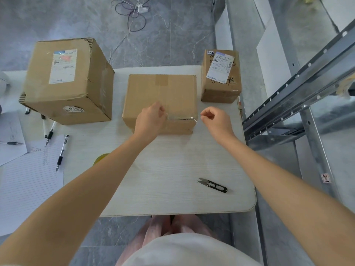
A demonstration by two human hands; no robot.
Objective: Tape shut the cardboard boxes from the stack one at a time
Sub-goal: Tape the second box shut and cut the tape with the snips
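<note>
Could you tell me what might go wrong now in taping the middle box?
The clear tape, held by the left hand and apparently pinched by the right hand, runs loose past the middle box's right edge: it may wrinkle or self-stick. The snips lie apart on the table; fetching them means releasing the tape.

Head view, steeply down, close overhead
</note>
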